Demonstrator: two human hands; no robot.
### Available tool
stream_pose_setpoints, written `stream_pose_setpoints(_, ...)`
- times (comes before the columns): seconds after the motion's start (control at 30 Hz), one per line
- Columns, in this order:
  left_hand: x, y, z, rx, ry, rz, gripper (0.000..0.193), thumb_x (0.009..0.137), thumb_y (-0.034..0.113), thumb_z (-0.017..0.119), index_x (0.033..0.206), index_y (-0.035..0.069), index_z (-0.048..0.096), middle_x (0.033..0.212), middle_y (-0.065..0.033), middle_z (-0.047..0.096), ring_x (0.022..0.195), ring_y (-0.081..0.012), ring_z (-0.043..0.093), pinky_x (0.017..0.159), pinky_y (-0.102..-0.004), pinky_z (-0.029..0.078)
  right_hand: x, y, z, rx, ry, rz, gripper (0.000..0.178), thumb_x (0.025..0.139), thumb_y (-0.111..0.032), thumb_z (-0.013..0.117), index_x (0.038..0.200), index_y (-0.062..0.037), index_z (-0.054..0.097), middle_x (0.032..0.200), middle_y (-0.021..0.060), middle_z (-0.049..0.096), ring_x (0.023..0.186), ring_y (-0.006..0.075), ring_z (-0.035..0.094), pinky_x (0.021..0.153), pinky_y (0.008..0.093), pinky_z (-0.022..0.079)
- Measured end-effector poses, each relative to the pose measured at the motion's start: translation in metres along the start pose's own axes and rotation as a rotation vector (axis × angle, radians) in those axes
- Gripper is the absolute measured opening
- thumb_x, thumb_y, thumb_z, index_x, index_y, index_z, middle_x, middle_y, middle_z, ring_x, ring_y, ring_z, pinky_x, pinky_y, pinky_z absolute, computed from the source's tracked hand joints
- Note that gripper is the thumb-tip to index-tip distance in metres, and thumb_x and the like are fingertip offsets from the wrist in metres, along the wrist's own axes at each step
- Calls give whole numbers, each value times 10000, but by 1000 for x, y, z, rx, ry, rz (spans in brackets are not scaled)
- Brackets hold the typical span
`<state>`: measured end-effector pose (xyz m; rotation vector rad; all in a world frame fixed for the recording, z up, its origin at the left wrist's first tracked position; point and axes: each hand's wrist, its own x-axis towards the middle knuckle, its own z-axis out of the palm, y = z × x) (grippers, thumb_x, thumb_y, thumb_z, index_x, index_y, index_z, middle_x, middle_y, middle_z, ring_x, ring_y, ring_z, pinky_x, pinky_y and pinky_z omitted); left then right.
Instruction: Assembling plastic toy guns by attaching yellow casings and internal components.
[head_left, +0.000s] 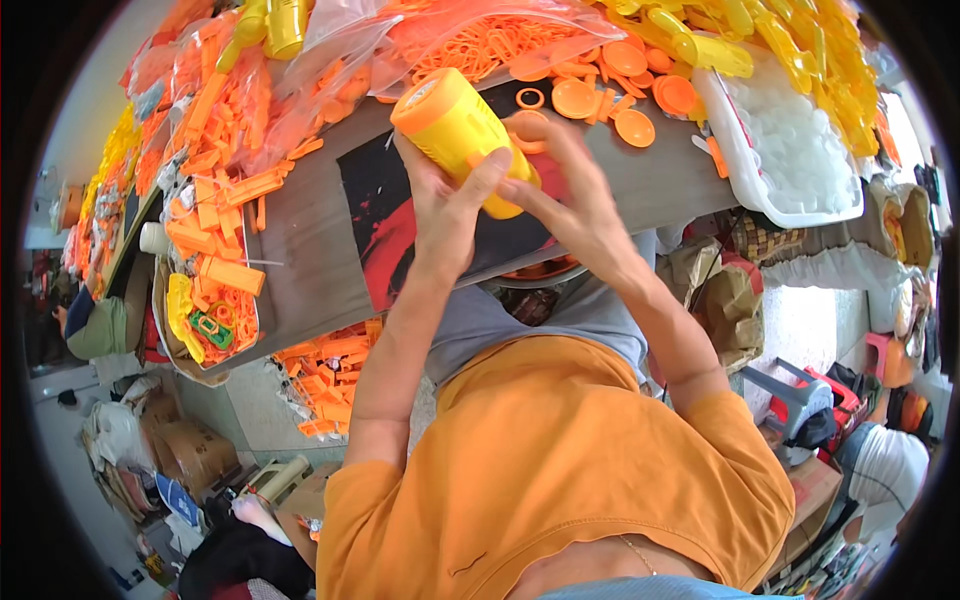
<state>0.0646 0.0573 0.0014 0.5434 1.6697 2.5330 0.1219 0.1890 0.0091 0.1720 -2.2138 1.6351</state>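
A yellow plastic bottle (457, 128) with an orange end (422, 98) is tilted above the mat, its orange end up and to the left. My left hand (450, 200) is closed round it, thumb across its front. My right hand (580, 200) is at its lower right side, thumb against the yellow wall and fingers curved behind, slightly blurred. An orange round piece (536, 146) shows beside the right fingers; I cannot tell whether they touch it. Below lies a black and red mat (372, 215). Past the bottle is an orange ring (530, 98).
Orange parts (215, 215) are heaped on the table's left, with bagged orange rings (460, 50) at the back. Orange dishes (634, 128) lie at the back right, near a white tub (745, 185) of translucent pieces. Yellow parts (800, 50) are piled behind it. A box (250, 330) of parts stands left.
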Motion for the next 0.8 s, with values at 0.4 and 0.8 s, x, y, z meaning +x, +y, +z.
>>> stream_pose_setpoints(0.4,-29,31,-54,921,-109,244,882,785,220,773,1481,136,237,1382,-118,377,1276,-291,426,1083,-484,325,-3,8,14,4,-38,32,604,809,-208,725,1315,-3,469,1162,192,590,1068,304,590,939,354,453)
stream_pose_setpoints(0.8,-16,7,-75,730,-243,172,797,706,151,853,1315,69,347,1234,-112,493,1075,-204,552,958,-325,453,-9,94,-94,-1133,109,-66,372,775,-183,714,1121,-84,618,1182,104,598,1115,295,517,996,422,358)
